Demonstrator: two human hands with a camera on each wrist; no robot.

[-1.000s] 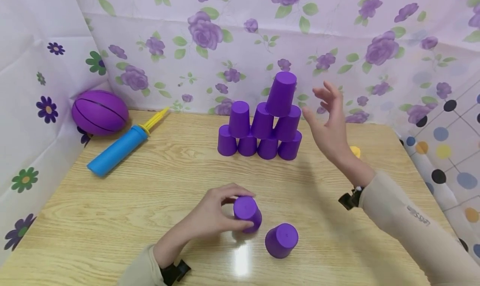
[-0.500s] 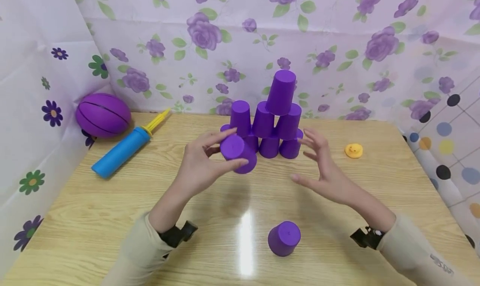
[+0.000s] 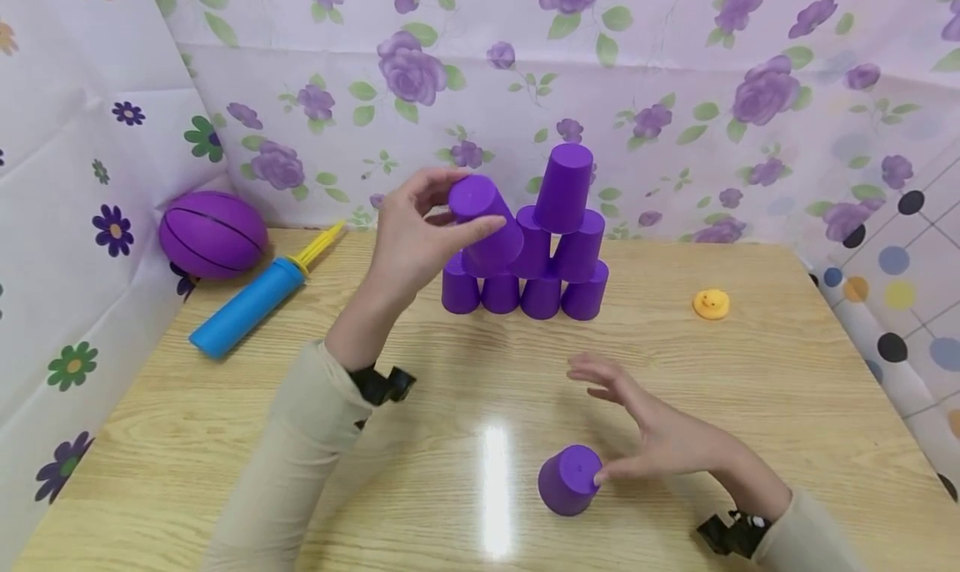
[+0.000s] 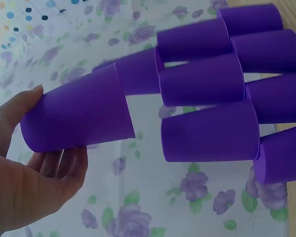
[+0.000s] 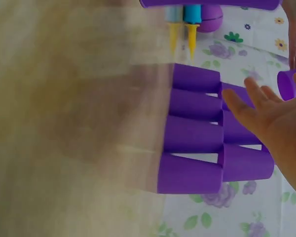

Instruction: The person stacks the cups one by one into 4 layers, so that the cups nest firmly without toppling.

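Observation:
My left hand (image 3: pixel 411 243) grips an upside-down purple cup (image 3: pixel 487 230) between thumb and fingers, raised and slightly tilted. That cup overlaps the left end of a stack of matching cups in the head view; the left wrist view shows a gap between the held cup (image 4: pixel 79 111) and the stacked cups (image 4: pixel 209 133). The stack has a bottom row (image 3: pixel 540 298) of several cups, a second row above it and a single top cup (image 3: pixel 564 188) at the right. My right hand (image 3: pixel 663 439), fingers extended, has its thumb right at a lone upside-down cup (image 3: pixel 564 482) near the front.
At the back left lie a purple ball (image 3: pixel 213 234) and a blue pump (image 3: pixel 247 309) with a yellow end. A yellow rubber duck (image 3: pixel 711 303) sits on the right of the wooden table (image 3: pixel 750 388). A flowered cloth (image 3: pixel 330 55) hangs close behind the stack.
My left hand has lifted its cup from the front of the table and carried it up to the stack's left side. My right hand has come down from beside the stack to the lone cup.

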